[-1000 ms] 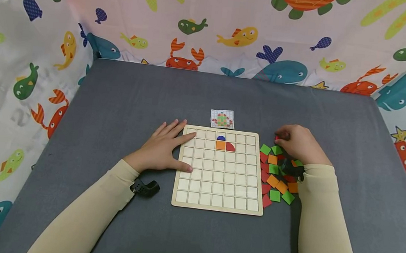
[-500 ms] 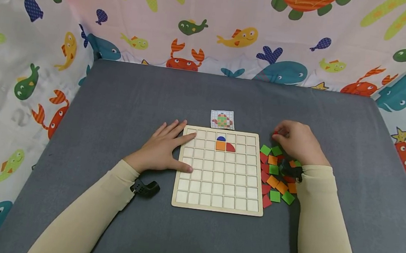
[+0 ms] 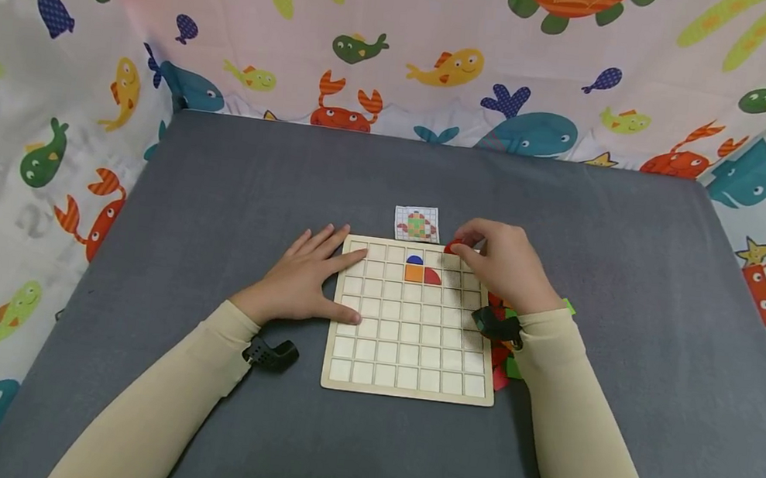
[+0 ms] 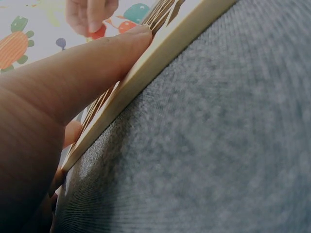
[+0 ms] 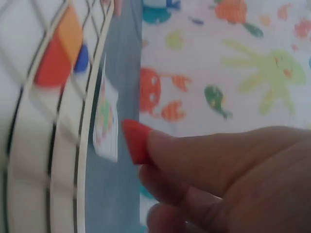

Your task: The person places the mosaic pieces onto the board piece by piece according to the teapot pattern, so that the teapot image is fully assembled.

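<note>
A wooden grid board lies on the grey cloth. My left hand rests at its left side with fingers spread, thumb and index finger over the frame. Above the board's top right part, my right hand pinches a small red tile between thumb and fingers. A blue half-round tile, an orange square tile and a red quarter-round tile sit in cells near the top middle. Behind the board lies a small card with a coloured pattern on a grid.
Loose red, green and orange tiles lie along the board's right edge, partly hidden under the right wrist and sleeve. A cloth curtain printed with sea animals surrounds the table on the back and sides.
My right hand has moved left from beyond the loose tiles to over the board's top right, carrying the red tile. The left hand stays in place.
</note>
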`<state>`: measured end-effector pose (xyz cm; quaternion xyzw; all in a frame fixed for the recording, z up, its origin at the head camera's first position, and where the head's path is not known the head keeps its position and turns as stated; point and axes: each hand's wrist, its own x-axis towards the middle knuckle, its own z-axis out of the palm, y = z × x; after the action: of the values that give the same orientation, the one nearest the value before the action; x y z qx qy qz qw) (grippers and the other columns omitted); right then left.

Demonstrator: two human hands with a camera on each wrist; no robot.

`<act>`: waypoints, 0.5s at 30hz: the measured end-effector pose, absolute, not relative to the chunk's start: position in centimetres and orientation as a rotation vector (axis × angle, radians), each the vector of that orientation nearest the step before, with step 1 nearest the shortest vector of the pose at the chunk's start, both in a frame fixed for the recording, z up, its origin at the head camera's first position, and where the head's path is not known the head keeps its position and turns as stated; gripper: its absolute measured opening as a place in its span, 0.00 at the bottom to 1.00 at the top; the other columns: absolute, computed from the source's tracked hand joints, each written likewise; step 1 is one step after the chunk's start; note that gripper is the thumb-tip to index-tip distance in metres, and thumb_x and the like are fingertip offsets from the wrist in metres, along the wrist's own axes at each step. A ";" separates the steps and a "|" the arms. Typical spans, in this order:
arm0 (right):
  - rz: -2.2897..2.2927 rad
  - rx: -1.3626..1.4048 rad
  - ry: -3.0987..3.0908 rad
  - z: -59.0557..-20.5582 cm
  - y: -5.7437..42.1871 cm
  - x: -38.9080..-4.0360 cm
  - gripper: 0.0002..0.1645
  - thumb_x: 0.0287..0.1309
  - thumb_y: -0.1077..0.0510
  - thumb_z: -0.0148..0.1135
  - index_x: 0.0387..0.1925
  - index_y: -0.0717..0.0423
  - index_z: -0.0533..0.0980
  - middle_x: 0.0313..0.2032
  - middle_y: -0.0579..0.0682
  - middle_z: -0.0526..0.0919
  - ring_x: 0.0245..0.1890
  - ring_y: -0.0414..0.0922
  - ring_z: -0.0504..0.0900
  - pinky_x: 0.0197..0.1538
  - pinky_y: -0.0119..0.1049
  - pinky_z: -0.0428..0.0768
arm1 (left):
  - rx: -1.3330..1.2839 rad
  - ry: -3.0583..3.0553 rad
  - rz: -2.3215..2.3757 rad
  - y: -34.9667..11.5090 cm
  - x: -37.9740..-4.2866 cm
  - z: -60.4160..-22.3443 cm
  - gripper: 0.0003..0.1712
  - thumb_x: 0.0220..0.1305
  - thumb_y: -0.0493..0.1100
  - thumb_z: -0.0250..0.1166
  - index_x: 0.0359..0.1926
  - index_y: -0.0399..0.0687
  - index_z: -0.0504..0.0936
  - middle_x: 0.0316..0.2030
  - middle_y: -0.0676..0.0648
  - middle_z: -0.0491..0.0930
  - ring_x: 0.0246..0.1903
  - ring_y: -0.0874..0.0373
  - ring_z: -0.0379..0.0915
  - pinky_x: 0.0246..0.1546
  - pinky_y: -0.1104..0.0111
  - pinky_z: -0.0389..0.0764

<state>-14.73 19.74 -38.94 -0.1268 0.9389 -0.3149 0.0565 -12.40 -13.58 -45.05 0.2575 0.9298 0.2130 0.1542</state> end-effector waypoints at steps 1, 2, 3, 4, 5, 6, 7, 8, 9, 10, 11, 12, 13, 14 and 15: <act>-0.972 -0.407 2.841 -38.9 19.2 -14.6 0.07 0.72 0.56 0.68 0.46 0.52 0.87 0.41 0.50 0.88 0.28 0.48 0.77 0.30 0.42 0.78 | 0.734 2.664 0.609 -13.6 -12.4 -45.1 0.65 0.51 0.84 0.67 0.84 0.71 0.52 0.85 0.51 0.35 0.84 0.51 0.24 0.81 0.50 0.25; -0.985 -0.434 2.837 -39.0 18.6 -14.5 0.06 0.72 0.56 0.68 0.46 0.51 0.87 0.41 0.50 0.88 0.27 0.48 0.77 0.30 0.42 0.78 | 0.733 2.664 0.610 -13.6 -12.4 -45.1 0.65 0.51 0.84 0.67 0.84 0.71 0.52 0.85 0.51 0.35 0.84 0.51 0.24 0.81 0.50 0.25; -0.998 -0.460 2.833 -39.0 18.0 -14.4 0.06 0.71 0.56 0.68 0.45 0.51 0.87 0.41 0.50 0.88 0.27 0.48 0.77 0.30 0.41 0.77 | 0.731 2.666 0.610 -13.6 -12.4 -45.1 0.65 0.51 0.84 0.68 0.84 0.71 0.52 0.85 0.51 0.35 0.84 0.51 0.24 0.81 0.50 0.26; -1.011 -0.480 2.825 -39.1 17.5 -14.3 0.06 0.71 0.56 0.69 0.45 0.51 0.87 0.41 0.49 0.88 0.26 0.47 0.76 0.30 0.41 0.77 | 0.730 2.668 0.608 -13.7 -12.3 -45.1 0.65 0.51 0.84 0.68 0.84 0.71 0.53 0.85 0.51 0.35 0.84 0.51 0.24 0.81 0.50 0.26; -1.021 -0.501 2.816 -39.2 16.9 -14.3 0.05 0.70 0.56 0.69 0.44 0.50 0.87 0.40 0.48 0.88 0.26 0.47 0.76 0.30 0.41 0.76 | 0.728 2.670 0.606 -13.7 -12.3 -45.1 0.65 0.51 0.84 0.68 0.84 0.71 0.53 0.85 0.51 0.35 0.84 0.51 0.24 0.81 0.50 0.26; -1.028 -0.525 2.808 -39.3 16.4 -14.2 0.05 0.70 0.56 0.70 0.44 0.50 0.87 0.40 0.47 0.88 0.25 0.46 0.76 0.30 0.40 0.76 | 0.727 2.672 0.604 -13.7 -12.3 -45.2 0.65 0.51 0.84 0.68 0.84 0.71 0.53 0.85 0.51 0.35 0.84 0.51 0.24 0.81 0.50 0.26; -1.033 -0.547 2.795 -39.4 16.0 -14.1 0.05 0.70 0.56 0.70 0.44 0.49 0.87 0.40 0.46 0.88 0.25 0.46 0.76 0.30 0.40 0.76 | 0.726 2.674 0.602 -13.7 -12.3 -45.2 0.65 0.51 0.84 0.67 0.84 0.71 0.53 0.85 0.51 0.35 0.84 0.51 0.25 0.81 0.50 0.26; -1.035 -0.567 2.780 -39.6 15.6 -14.0 0.05 0.70 0.56 0.70 0.44 0.49 0.87 0.39 0.46 0.88 0.24 0.45 0.76 0.30 0.40 0.76 | 0.729 2.675 0.604 -13.7 -12.4 -45.2 0.65 0.51 0.84 0.68 0.84 0.71 0.53 0.85 0.50 0.36 0.84 0.51 0.25 0.81 0.50 0.26; -1.034 -0.581 2.768 -39.7 15.3 -14.0 0.04 0.69 0.57 0.70 0.44 0.49 0.87 0.39 0.46 0.88 0.24 0.45 0.76 0.30 0.39 0.77 | 0.729 2.677 0.602 -13.6 -12.4 -45.2 0.65 0.51 0.85 0.67 0.84 0.71 0.53 0.85 0.50 0.36 0.84 0.51 0.25 0.81 0.50 0.26; -1.032 -0.596 2.756 -39.9 15.0 -13.9 0.04 0.69 0.57 0.70 0.43 0.49 0.87 0.39 0.46 0.88 0.24 0.44 0.77 0.30 0.39 0.77 | 0.729 2.677 0.603 -13.6 -12.4 -45.2 0.65 0.51 0.85 0.67 0.84 0.71 0.53 0.85 0.50 0.36 0.84 0.51 0.25 0.81 0.50 0.26; -1.025 -0.610 2.749 -40.0 14.8 -13.9 0.04 0.69 0.57 0.70 0.43 0.49 0.87 0.39 0.46 0.89 0.24 0.44 0.77 0.31 0.39 0.78 | 0.729 2.677 0.605 -13.6 -12.4 -45.2 0.65 0.51 0.85 0.67 0.84 0.71 0.53 0.85 0.50 0.36 0.84 0.50 0.25 0.81 0.50 0.26; -1.013 -0.624 2.745 -40.2 14.6 -13.8 0.04 0.69 0.57 0.70 0.43 0.49 0.87 0.40 0.46 0.89 0.24 0.44 0.78 0.31 0.39 0.79 | 0.734 2.678 0.608 -13.6 -12.4 -45.2 0.65 0.51 0.85 0.67 0.84 0.70 0.54 0.85 0.49 0.36 0.84 0.50 0.25 0.81 0.50 0.26; -1.001 -0.636 2.742 -40.4 14.4 -13.8 0.04 0.69 0.58 0.70 0.43 0.49 0.88 0.40 0.46 0.89 0.25 0.44 0.78 0.32 0.39 0.79 | 0.735 2.679 0.609 -13.6 -12.4 -45.2 0.65 0.51 0.84 0.67 0.84 0.70 0.54 0.85 0.49 0.36 0.84 0.50 0.25 0.81 0.50 0.26; -0.985 -0.646 2.744 -40.6 14.3 -13.9 0.04 0.69 0.58 0.70 0.43 0.50 0.88 0.40 0.46 0.90 0.26 0.44 0.79 0.33 0.39 0.80 | 0.735 2.679 0.612 -13.6 -12.4 -45.2 0.65 0.51 0.84 0.67 0.84 0.70 0.54 0.85 0.49 0.36 0.84 0.50 0.25 0.81 0.50 0.26; -0.969 -0.655 2.749 -40.7 14.2 -13.9 0.04 0.69 0.58 0.70 0.43 0.50 0.88 0.41 0.47 0.90 0.28 0.44 0.80 0.35 0.40 0.81 | 0.732 2.678 0.610 -13.5 -12.4 -45.2 0.65 0.51 0.85 0.67 0.84 0.71 0.54 0.85 0.50 0.36 0.84 0.50 0.25 0.81 0.50 0.26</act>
<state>-13.89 14.16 -40.74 -0.2185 0.9174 -0.3236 0.0771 -12.44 -13.54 -45.20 0.2545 0.9317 0.2121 0.1488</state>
